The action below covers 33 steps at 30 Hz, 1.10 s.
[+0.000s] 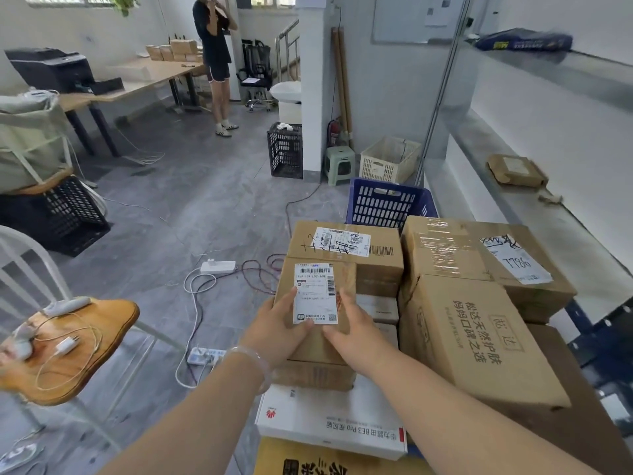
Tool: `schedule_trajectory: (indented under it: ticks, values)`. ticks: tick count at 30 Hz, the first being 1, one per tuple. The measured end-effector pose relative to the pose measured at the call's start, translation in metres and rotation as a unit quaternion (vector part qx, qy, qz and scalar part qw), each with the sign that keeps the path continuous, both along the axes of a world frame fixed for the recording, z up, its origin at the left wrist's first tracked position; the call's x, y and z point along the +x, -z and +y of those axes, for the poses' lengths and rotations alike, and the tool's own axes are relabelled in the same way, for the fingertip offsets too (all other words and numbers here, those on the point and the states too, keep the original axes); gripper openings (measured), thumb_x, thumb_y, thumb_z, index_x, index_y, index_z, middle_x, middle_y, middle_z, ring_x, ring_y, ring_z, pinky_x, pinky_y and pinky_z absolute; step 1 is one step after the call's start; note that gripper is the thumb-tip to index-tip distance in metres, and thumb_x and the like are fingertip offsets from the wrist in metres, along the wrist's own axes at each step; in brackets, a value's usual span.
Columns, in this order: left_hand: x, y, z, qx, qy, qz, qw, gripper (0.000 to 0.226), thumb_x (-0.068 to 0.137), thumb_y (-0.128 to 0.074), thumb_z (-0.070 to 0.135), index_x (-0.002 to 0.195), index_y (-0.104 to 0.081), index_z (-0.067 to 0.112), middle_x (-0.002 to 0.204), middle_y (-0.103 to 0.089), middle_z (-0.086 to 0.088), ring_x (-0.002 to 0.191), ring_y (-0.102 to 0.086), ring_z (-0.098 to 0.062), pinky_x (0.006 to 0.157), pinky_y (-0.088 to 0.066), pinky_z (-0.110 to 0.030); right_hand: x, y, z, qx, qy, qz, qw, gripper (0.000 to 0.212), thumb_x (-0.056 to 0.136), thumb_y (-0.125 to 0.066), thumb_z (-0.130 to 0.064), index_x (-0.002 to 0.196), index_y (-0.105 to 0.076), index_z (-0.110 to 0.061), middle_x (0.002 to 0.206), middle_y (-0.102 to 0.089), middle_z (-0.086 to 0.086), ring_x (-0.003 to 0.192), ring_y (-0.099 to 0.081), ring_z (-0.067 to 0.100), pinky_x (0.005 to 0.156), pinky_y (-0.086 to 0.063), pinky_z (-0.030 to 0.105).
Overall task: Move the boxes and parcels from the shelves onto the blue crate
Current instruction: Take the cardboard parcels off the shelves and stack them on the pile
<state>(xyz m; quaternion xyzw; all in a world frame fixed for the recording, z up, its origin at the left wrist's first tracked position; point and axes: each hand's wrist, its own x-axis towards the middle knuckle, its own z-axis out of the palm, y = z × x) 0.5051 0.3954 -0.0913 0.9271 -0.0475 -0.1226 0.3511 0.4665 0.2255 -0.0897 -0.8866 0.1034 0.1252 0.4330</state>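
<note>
A small brown box (318, 341) with a white shipping label sits on top of the pile, above a white flat box (329, 423). My left hand (277, 327) grips its left side and my right hand (352, 329) its right side. Around it lie several cardboard boxes: one with a scribbled label (346, 248) behind, a taped one (479, 255) at the right and a printed one (479, 341) beside it. The blue crate (387, 200) shows behind the pile. On the metal shelf (565, 228) at the right lies a brown parcel (517, 170); a dark blue parcel (524, 39) rests on the upper shelf.
A wooden stool (68, 347) with cables stands at the left. Power strips and cords cross the floor (212, 269). Black crates (286, 150) and a cream crate (388, 159) stand by the pillar. A person (215, 60) stands at the far desk.
</note>
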Motion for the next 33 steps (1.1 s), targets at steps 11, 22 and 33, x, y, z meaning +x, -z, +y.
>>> schedule_trajectory:
  ticks: [11, 22, 33]
  values:
    - [-0.041, -0.049, -0.020, -0.059, -0.040, -0.114, 0.991, 0.072, 0.085, -0.064, 0.050, 0.148, -0.030, 0.043, 0.147, -0.036, 0.002, 0.130, -0.044, -0.016, 0.103, -0.042, -0.035, -0.036, -0.059, -0.016, -0.004, 0.002, -0.121, 0.993, 0.079, 0.093, -0.056, -0.043, 0.153, -0.005, -0.044, 0.161, -0.018, -0.005, 0.145, -0.023, 0.016, 0.114, -0.024, 0.034]
    - [-0.077, -0.151, -0.127, -0.097, 0.010, -0.234, 0.967, 0.075, 0.086, -0.063, 0.049, 0.151, -0.027, 0.039, 0.148, -0.036, -0.004, 0.137, -0.036, -0.023, 0.109, -0.036, -0.037, -0.091, -0.168, -0.115, -0.041, 0.062, -0.244, 0.967, 0.076, 0.091, -0.059, -0.046, 0.152, -0.013, -0.047, 0.154, -0.034, -0.010, 0.139, -0.035, 0.017, 0.105, -0.035, 0.036]
    - [-0.140, -0.163, -0.275, -0.136, 0.116, -0.168, 0.970, 0.074, 0.090, -0.059, 0.047, 0.153, -0.020, 0.037, 0.155, -0.025, -0.003, 0.135, -0.038, -0.025, 0.103, -0.036, -0.032, -0.172, -0.181, -0.248, -0.084, 0.165, -0.200, 0.962, 0.073, 0.092, -0.056, -0.049, 0.153, -0.015, -0.046, 0.157, -0.031, -0.009, 0.139, -0.036, 0.018, 0.100, -0.033, 0.028]
